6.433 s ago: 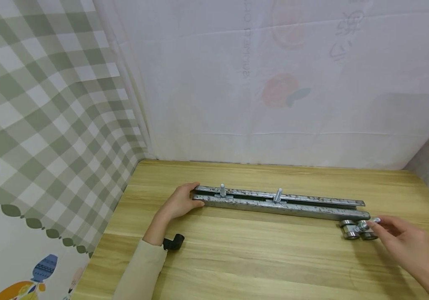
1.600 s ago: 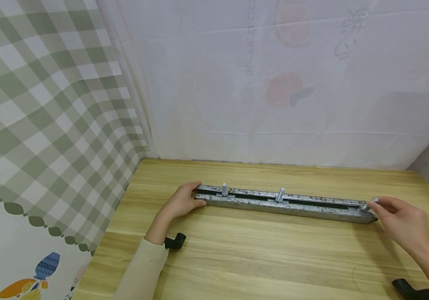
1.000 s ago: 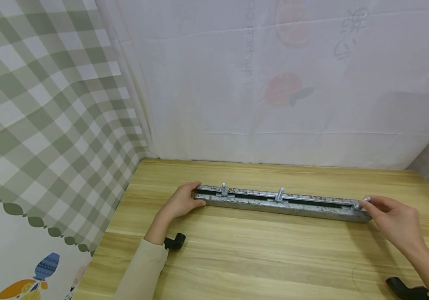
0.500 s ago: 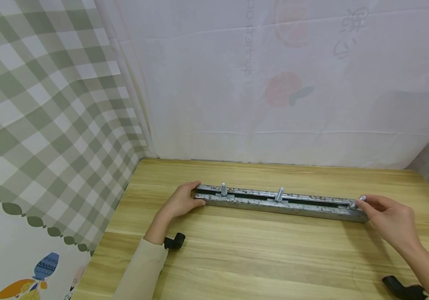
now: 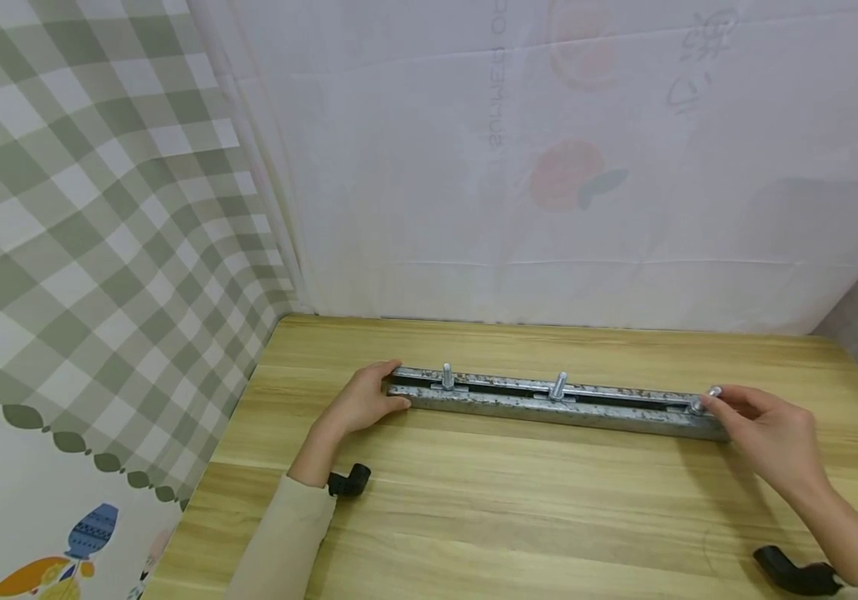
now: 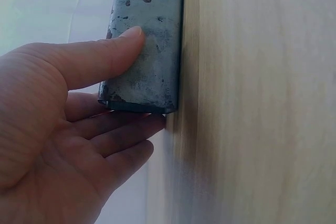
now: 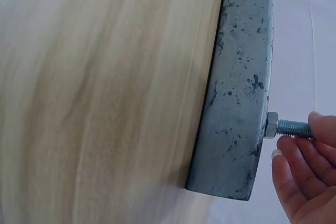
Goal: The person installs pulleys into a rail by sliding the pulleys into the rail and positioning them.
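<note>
A slotted steel rail (image 5: 504,406) with dark specks lies across the wooden table, its slot facing up. Two threaded bolts (image 5: 447,377) stand out of the slot, one near the left end, one mid-rail. My left hand (image 5: 363,402) holds the rail's left end; in the left wrist view the thumb lies on the rail's side (image 6: 149,51) and fingers are at its end. My right hand (image 5: 774,433) pinches the bolt (image 7: 291,128) of a third roller trolley inside the right end. Its nut (image 7: 271,125) sits close against the slot; the rollers are hidden within the rail.
Beneath the rail is the wood-grain table (image 5: 511,517). A white printed cloth (image 5: 413,208) hangs along the back edge, and a green checked cloth (image 5: 98,192) covers the left side. Black wrist mounts (image 5: 351,481) show beside both forearms.
Earlier, the right hand held the roller trolley outside the rail's right end. It has entered the rail and slid left along the slot with the hand. The left hand has kept its place.
</note>
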The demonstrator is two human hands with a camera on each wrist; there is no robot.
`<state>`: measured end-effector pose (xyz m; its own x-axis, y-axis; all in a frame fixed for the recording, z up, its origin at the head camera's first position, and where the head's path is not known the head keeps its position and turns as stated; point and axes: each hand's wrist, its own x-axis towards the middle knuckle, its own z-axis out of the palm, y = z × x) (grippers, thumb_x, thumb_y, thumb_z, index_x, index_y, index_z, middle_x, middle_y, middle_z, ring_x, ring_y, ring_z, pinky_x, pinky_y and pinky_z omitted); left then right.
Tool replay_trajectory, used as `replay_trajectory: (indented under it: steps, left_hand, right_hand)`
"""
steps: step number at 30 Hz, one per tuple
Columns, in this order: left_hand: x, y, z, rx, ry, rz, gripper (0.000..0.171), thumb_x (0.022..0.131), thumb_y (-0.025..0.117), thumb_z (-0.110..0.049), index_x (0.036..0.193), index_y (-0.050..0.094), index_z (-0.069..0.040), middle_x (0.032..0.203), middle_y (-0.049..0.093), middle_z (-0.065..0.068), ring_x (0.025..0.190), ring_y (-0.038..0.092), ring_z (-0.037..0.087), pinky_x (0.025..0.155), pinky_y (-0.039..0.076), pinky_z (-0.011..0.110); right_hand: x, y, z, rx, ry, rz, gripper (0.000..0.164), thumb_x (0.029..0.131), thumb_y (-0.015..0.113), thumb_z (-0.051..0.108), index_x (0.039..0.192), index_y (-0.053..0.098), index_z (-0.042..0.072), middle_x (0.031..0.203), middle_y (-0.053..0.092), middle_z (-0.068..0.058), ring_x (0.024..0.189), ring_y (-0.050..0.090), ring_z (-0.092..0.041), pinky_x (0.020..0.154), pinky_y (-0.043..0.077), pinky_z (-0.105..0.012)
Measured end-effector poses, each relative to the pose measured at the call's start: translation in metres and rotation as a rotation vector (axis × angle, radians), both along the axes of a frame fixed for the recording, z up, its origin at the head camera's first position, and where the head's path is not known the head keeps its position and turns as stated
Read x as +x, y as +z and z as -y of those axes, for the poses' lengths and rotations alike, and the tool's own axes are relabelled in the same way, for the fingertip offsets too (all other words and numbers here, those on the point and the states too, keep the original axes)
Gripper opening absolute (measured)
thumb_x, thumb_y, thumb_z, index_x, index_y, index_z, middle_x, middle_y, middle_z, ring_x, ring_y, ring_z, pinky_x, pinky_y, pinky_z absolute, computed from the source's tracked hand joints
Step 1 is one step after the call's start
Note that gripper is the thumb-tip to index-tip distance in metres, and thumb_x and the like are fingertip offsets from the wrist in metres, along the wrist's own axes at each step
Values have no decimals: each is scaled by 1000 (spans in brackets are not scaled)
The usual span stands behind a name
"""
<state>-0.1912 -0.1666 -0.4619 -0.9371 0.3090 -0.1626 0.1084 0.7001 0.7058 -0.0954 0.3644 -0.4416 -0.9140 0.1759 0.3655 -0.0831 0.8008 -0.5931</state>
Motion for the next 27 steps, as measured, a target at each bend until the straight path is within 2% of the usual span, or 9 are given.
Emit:
replay_trajectory:
  steps: [1,3,8,10,15,16,17,22,27]
  left_hand:
    - [0,0,0,1,3,5,77,95,81,-23,160,43,-6,160,45,17,149,41,36,118,41,53]
    - [0,0,0,1,5,3,77,95,81,-23,160,42,-5,160,45,18,149,41,36,118,40,54]
    - [-1,-1,1,1,8,-5,77,95,81,-22,159,43,-4,160,45,19,149,40,37,118,39,54]
    - [-1,-1,1,3,8,-6,77,95,81,-22,159,43,-4,160,45,19,149,40,37,119,39,54]
    - [-1,-1,1,4,7,-7,77,95,81,-22,159,43,-5,160,45,19,149,40,37,118,39,54]
    - [-1,-1,1,4,6,-7,77,95,81,-22,159,43,-5,160,45,19,149,40,37,118,40,54]
    - [-1,-1,1,3,5,-6,77,95,81,-22,159,43,-5,160,45,19,149,40,37,118,40,54]
    - [0,0,0,8,6,-3,77,95,81,-21,159,43,-5,160,45,19,149,40,37,118,40,54]
    - [1,0,-1,14,6,-3,76,95,81,-21,159,43,-4,160,45,19,149,40,38,118,40,54]
  right_hand:
    - [0,0,1,3,3,-4,26,92,81,9,108,76,-11,85,77,-17,73,47,28,56,42,-4]
    - [-1,0,2,-2,7,-10,25,92,81,8,108,76,-11,84,77,-14,72,47,28,55,42,-5]
    - [-3,1,3,-15,17,-22,24,91,81,7,107,76,-10,81,66,27,73,49,28,56,43,-5]
    - [-3,1,4,-14,18,-22,24,91,81,7,107,76,-10,83,59,35,73,48,28,57,42,-4]
    - [-4,1,6,-2,18,-21,25,91,81,8,107,76,-10,81,75,6,73,48,28,57,42,-4]
    - [-4,1,6,-1,18,-23,24,91,82,8,106,77,-10,81,75,4,73,48,28,57,42,-4]
    - [-4,1,6,-3,19,-27,24,90,82,8,106,77,-10,81,75,5,73,48,28,57,42,-4]
    - [-4,0,7,-22,24,-42,24,89,83,7,105,77,-10,83,55,42,73,49,28,57,42,-4]
    - [-4,-1,9,-34,30,-33,24,91,82,7,106,77,-10,85,54,43,73,50,26,56,43,-5]
